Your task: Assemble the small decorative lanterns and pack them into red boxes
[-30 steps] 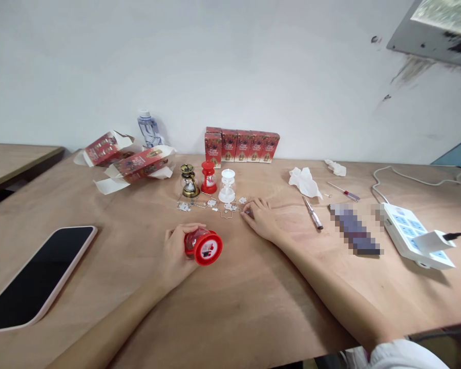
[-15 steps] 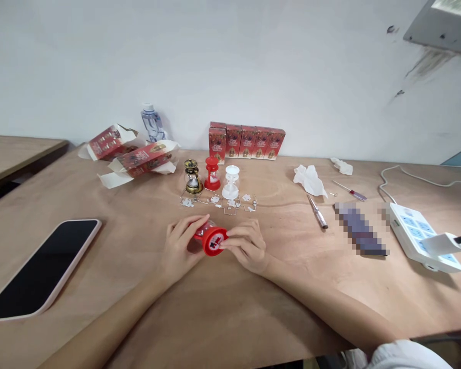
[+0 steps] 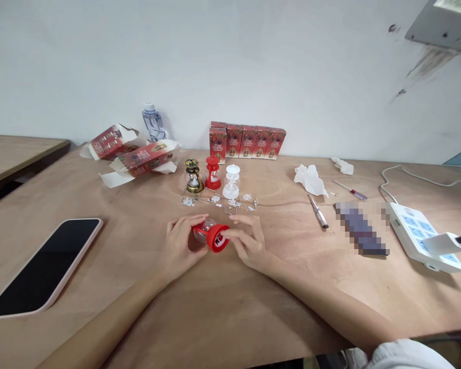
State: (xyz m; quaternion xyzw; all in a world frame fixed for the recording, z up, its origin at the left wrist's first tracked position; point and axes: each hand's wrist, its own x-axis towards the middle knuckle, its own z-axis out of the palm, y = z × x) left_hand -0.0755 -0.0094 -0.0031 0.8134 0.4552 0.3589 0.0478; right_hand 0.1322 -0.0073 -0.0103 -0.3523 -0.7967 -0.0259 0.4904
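A small red toy lantern (image 3: 212,234) lies on its side between my hands, its red base turned toward me. My left hand (image 3: 180,246) wraps round its clear globe. My right hand (image 3: 246,241) pinches the rim of the red base with its fingertips. Just beyond stand three upright mini lanterns: a bronze lantern (image 3: 193,177), a red lantern (image 3: 212,173) and a white lantern (image 3: 231,182). Several small metal parts (image 3: 230,203) lie scattered in front of them on the wooden table (image 3: 230,307).
A phone (image 3: 42,266) lies face up at the left. Opened red boxes (image 3: 138,156) and a water bottle (image 3: 151,122) sit at the back left, a row of red boxes (image 3: 248,141) by the wall. A screwdriver (image 3: 317,211), tissue (image 3: 310,179) and power strip (image 3: 422,236) lie right.
My right hand came back from the small metal parts to the red lantern and now pinches its base. My left hand kept hold of the lantern and turned it slightly.
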